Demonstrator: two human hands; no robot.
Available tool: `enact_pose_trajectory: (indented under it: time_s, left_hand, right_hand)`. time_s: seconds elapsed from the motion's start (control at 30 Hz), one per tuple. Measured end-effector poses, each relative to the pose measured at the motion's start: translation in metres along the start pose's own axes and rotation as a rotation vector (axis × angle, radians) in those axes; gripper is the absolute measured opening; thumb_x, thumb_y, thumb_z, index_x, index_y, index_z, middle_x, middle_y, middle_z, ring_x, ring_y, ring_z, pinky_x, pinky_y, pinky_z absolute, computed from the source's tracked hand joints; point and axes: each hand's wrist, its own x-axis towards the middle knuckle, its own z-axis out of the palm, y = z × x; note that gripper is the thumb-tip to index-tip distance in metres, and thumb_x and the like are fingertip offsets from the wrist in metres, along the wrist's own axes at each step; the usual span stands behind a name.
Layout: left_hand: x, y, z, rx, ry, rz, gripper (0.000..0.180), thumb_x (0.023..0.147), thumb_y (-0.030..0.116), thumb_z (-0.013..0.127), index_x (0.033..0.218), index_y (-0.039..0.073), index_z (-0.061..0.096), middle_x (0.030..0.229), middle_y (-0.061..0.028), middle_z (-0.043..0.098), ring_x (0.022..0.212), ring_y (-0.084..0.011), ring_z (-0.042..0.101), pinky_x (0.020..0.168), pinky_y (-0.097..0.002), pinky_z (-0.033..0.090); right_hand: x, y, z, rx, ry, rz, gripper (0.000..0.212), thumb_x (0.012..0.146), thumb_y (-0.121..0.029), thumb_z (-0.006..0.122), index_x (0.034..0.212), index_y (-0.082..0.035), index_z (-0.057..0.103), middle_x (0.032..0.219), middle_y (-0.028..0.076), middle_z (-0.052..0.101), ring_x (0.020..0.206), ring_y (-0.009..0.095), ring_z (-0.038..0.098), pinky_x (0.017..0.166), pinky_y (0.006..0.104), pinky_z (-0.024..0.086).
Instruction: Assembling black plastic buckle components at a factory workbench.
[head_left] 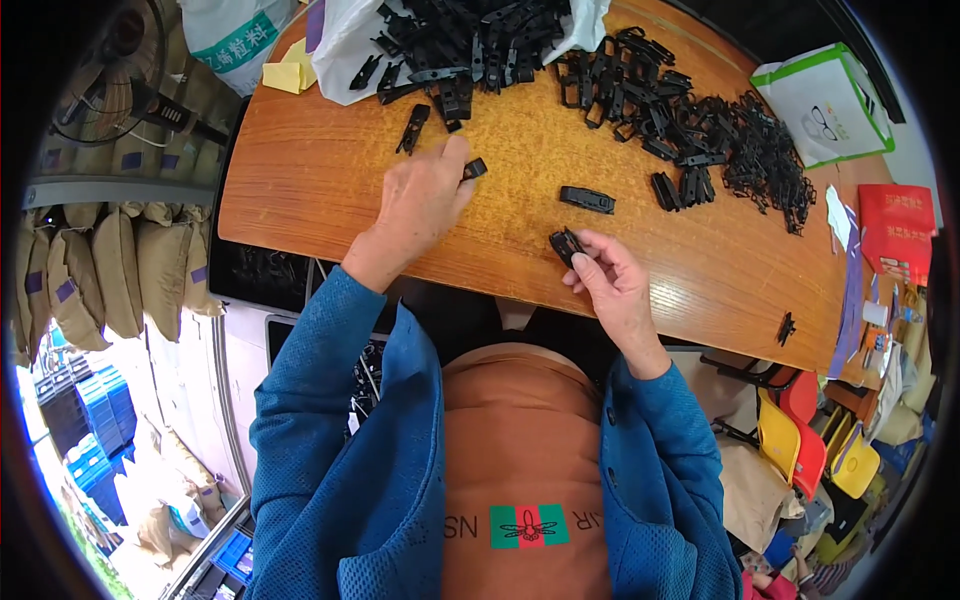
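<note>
My left hand (425,200) is over the left part of the wooden table, its fingers closed on a small black plastic piece (475,169) that pokes out on their right side. The fingertips themselves are hidden behind the back of the hand. Nearer the table's front edge, my right hand (615,290) pinches a black plastic clip-like part (566,246) between thumb and fingers. Between the hands and slightly farther back lies a single closed black part (587,200). Another slim black part (413,129) rests just beyond my left hand.
A white bag (345,60) spills many black pieces (480,45) at the back. More black frames (625,85) and small black pieces (770,160) are heaped at the back right. A white-and-green bag (825,110) and a red packet (895,230) sit at the right.
</note>
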Motion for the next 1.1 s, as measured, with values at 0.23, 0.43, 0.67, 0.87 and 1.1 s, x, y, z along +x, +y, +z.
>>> enact_pose_trajectory:
  time_s: [0.23, 0.43, 0.67, 0.87, 1.1]
  left_hand:
    - [-0.026, 0.037, 0.027, -1.207, -0.191, -0.387, 0.03, 0.09, 0.014, 0.059, 0.116, 0.0, 0.053, 0.082, -0.0044, 0.058, 0.064, -0.0112, 0.059, 0.057, -0.025, 0.05]
    - [-0.043, 0.05, 0.029, -1.416, -0.128, -0.374, 0.03, 0.099, 0.019, 0.045, 0.122, 0.001, 0.052, 0.086, -0.0046, 0.059, 0.073, -0.0111, 0.06, 0.065, -0.0229, 0.052]
    - [-0.051, 0.056, 0.024, -1.174, -0.114, -0.216, 0.031, 0.1, 0.02, 0.045, 0.124, 0.003, 0.053, 0.093, -0.0052, 0.061, 0.083, -0.0112, 0.06, 0.072, -0.0244, 0.052]
    - [-0.05, 0.052, 0.022, -0.982, -0.303, -0.128, 0.031, 0.094, 0.012, 0.055, 0.123, 0.001, 0.052, 0.094, -0.0068, 0.061, 0.081, -0.0119, 0.06, 0.071, -0.0265, 0.051]
    - [-0.042, 0.076, 0.037, -1.086, -0.25, -0.116, 0.043, 0.088, 0.011, 0.063, 0.128, 0.005, 0.046, 0.092, -0.0042, 0.059, 0.079, -0.0118, 0.058, 0.072, -0.0263, 0.048]
  right_hand:
    - [0.001, -0.003, 0.017, 0.298, -0.062, 0.112, 0.027, 0.092, -0.008, 0.059, 0.117, 0.0, 0.055, 0.089, 0.006, 0.063, 0.07, 0.011, 0.06, 0.058, 0.0217, 0.048]
    - [0.001, -0.007, 0.026, 0.272, -0.064, 0.147, 0.024, 0.091, -0.008, 0.059, 0.113, 0.0, 0.055, 0.087, 0.005, 0.063, 0.068, 0.01, 0.06, 0.057, 0.0206, 0.048]
    - [0.0, -0.006, 0.029, 0.183, -0.013, 0.151, 0.017, 0.092, -0.007, 0.059, 0.108, -0.002, 0.056, 0.082, 0.004, 0.063, 0.064, 0.009, 0.061, 0.054, 0.0192, 0.048]
    - [-0.005, -0.006, 0.018, 0.041, -0.1, 0.162, 0.013, 0.093, -0.005, 0.056, 0.105, -0.002, 0.058, 0.083, 0.003, 0.063, 0.066, 0.007, 0.06, 0.057, 0.0194, 0.049]
    - [-0.012, -0.015, 0.002, 0.206, -0.051, 0.088, 0.021, 0.091, -0.005, 0.058, 0.113, -0.005, 0.058, 0.084, 0.0, 0.056, 0.064, 0.007, 0.057, 0.058, 0.019, 0.049]
